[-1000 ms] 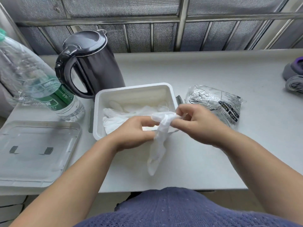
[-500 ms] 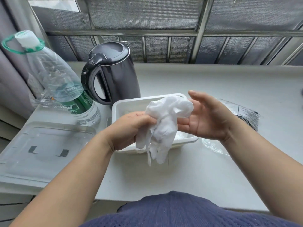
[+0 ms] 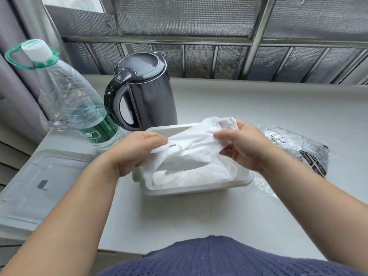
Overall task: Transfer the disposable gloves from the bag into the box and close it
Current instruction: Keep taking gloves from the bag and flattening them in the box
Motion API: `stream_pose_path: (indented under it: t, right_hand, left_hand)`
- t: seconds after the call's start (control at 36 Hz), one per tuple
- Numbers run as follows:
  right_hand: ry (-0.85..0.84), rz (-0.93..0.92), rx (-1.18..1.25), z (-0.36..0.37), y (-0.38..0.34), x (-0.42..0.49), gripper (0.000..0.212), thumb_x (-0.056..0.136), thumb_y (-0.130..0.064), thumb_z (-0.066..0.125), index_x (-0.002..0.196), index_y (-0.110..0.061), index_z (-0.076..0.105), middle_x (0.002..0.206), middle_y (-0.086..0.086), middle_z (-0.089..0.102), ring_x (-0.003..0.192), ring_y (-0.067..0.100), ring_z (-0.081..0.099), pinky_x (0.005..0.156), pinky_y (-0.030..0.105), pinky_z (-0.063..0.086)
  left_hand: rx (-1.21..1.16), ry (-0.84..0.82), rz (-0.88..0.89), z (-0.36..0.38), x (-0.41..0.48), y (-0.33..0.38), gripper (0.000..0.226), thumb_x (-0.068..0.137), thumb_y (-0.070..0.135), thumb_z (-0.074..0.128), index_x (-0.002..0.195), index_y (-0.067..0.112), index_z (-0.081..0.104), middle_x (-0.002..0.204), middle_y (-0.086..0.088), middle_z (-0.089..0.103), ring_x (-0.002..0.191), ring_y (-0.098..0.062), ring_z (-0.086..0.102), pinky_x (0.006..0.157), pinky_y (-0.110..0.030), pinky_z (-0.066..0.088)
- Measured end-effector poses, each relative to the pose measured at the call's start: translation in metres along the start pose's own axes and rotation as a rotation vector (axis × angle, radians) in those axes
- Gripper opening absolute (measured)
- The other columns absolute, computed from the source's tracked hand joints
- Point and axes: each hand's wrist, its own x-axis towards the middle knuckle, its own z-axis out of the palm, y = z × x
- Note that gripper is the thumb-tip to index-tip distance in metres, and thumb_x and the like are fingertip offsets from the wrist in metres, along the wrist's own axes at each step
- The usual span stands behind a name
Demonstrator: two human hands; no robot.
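I see left hand point(image 3: 137, 154) and right hand point(image 3: 243, 146) both pinching bunched white gloves point(image 3: 195, 152), number unclear, over one box point(image 3: 199, 189) | one bag point(image 3: 298, 148) right of right hand

Head camera looking forward and down
It is sitting close over the table point(image 3: 258, 108), facing the far window bars point(image 3: 199, 60) and centring the box point(image 3: 199, 189).

One kettle point(image 3: 151, 92), bottle point(image 3: 79, 104), box point(image 3: 199, 189), lid point(image 3: 45, 188) and bag point(image 3: 298, 148).
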Motion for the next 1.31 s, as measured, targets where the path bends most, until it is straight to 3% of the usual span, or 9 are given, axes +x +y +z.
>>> stream_pose_path:
  t: [0.08, 0.22, 0.33, 0.44, 0.64, 0.81, 0.97, 1.14, 1.31]
  right_hand:
    - [0.055, 0.009, -0.100, -0.002, 0.008, 0.003, 0.023, 0.081, 0.007, 0.058, 0.087, -0.016, 0.058, 0.084, 0.006, 0.064, 0.061, 0.016, 0.064, 0.046, 0.022, 0.049]
    - [0.165, 0.032, -0.361, 0.000, 0.021, 0.005, 0.041, 0.078, 0.001, 0.064, 0.114, -0.013, 0.049, 0.106, 0.007, 0.057, 0.071, 0.019, 0.061, 0.050, 0.026, 0.054]
    - [0.257, 0.033, -0.832, -0.003, 0.028, 0.006, 0.062, 0.084, -0.015, 0.060, 0.136, -0.014, 0.028, 0.087, -0.006, 0.043, 0.072, 0.026, 0.064, 0.067, 0.034, 0.056]
    - [0.280, -0.106, -1.165, -0.008, 0.033, 0.009, 0.051, 0.089, -0.011, 0.043, 0.138, -0.014, 0.028, 0.090, 0.011, 0.063, 0.089, 0.027, 0.055, 0.073, 0.031, 0.041]
    - [0.144, -0.220, -1.317, -0.001, 0.030, 0.011, 0.041, 0.090, -0.015, 0.047, 0.130, -0.023, 0.047, 0.124, 0.005, 0.054, 0.111, 0.022, 0.050, 0.088, 0.029, 0.038]
    - [-0.268, -0.017, -1.410, 0.005, 0.042, 0.026, 0.040, 0.087, -0.014, 0.053, 0.126, -0.025, 0.055, 0.129, -0.004, 0.055, 0.120, 0.018, 0.050, 0.099, 0.027, 0.040]
    - [-0.303, 0.113, -1.666, 0.001, 0.054, 0.036, 0.052, 0.088, -0.012, 0.048, 0.138, -0.017, 0.039, 0.133, 0.007, 0.050, 0.120, 0.027, 0.049, 0.094, 0.029, 0.041]
    - [-0.275, 0.076, -1.702, 0.001, 0.056, 0.042, 0.033, 0.089, -0.004, 0.042, 0.117, -0.010, 0.058, 0.115, 0.011, 0.057, 0.105, 0.029, 0.055, 0.084, 0.028, 0.046]
    - [-0.392, 0.190, -1.752, 0.003, 0.055, 0.042, 0.017, 0.089, -0.006, 0.038, 0.084, -0.011, 0.054, 0.093, 0.010, 0.058, 0.084, 0.028, 0.051, 0.061, 0.027, 0.037]
  left_hand:
    - [0.048, 0.113, 0.049, 0.001, 0.004, 0.003, 0.021, 0.092, 0.019, 0.057, 0.073, 0.010, 0.057, 0.040, 0.004, 0.049, 0.035, -0.011, 0.045, 0.038, -0.016, 0.035]
    - [0.569, 0.457, 0.199, -0.003, 0.018, -0.001, 0.023, 0.088, 0.038, 0.061, 0.077, 0.017, 0.063, 0.067, 0.005, 0.060, 0.062, -0.018, 0.055, 0.061, -0.030, 0.046]
    - [0.911, 0.582, 0.403, 0.002, 0.022, -0.008, 0.031, 0.090, 0.038, 0.058, 0.112, 0.016, 0.061, 0.104, -0.005, 0.060, 0.095, -0.027, 0.056, 0.081, -0.037, 0.045]
    - [0.927, 0.464, 0.652, 0.030, 0.013, -0.016, 0.027, 0.089, 0.034, 0.055, 0.107, 0.018, 0.067, 0.095, -0.004, 0.063, 0.082, -0.028, 0.061, 0.070, -0.037, 0.051]
    - [1.112, -0.116, 0.176, 0.047, 0.017, -0.033, 0.032, 0.092, 0.037, 0.051, 0.122, 0.037, 0.058, 0.130, 0.011, 0.054, 0.120, -0.012, 0.049, 0.094, -0.035, 0.046]
    - [1.310, -0.097, 0.192, 0.049, 0.026, -0.035, 0.040, 0.088, 0.037, 0.056, 0.126, 0.027, 0.053, 0.136, 0.004, 0.046, 0.126, -0.021, 0.039, 0.096, -0.037, 0.038]
    - [1.457, -0.059, 0.201, 0.054, 0.038, -0.036, 0.033, 0.091, 0.037, 0.052, 0.118, 0.018, 0.052, 0.122, -0.005, 0.052, 0.115, -0.028, 0.046, 0.089, -0.038, 0.039]
    - [1.420, 0.016, 0.342, 0.047, 0.036, -0.033, 0.024, 0.096, 0.024, 0.036, 0.100, 0.018, 0.058, 0.104, -0.004, 0.059, 0.096, -0.028, 0.053, 0.069, -0.031, 0.030]
    - [1.426, -0.050, 0.291, 0.044, 0.029, -0.017, 0.024, 0.090, 0.028, 0.036, 0.075, 0.015, 0.049, 0.081, 0.001, 0.051, 0.080, -0.025, 0.047, 0.072, -0.032, 0.031]
